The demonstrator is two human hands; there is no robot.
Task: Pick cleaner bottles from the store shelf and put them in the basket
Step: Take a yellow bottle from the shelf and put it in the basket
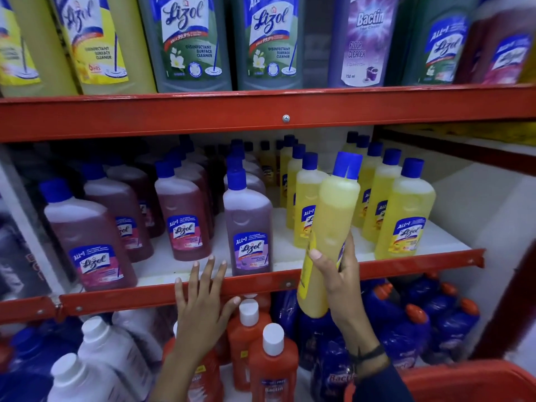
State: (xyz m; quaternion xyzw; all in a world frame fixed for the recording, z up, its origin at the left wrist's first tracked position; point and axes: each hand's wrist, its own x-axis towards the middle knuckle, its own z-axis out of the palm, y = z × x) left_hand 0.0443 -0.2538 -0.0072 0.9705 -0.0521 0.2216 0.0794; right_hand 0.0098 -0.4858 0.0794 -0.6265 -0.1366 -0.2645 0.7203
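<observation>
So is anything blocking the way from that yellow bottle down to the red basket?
Nothing visible does. The right hand holds the yellow Lizol bottle in front of the shelf, and the red basket sits below, to its right.

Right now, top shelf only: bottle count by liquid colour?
Yellow bottles: 2
Green bottles: 3
Purple bottle: 1
Red bottle: 1
Total: 7
Not counted: yellow sliver at the far right edge, too cut off to tell.
</observation>
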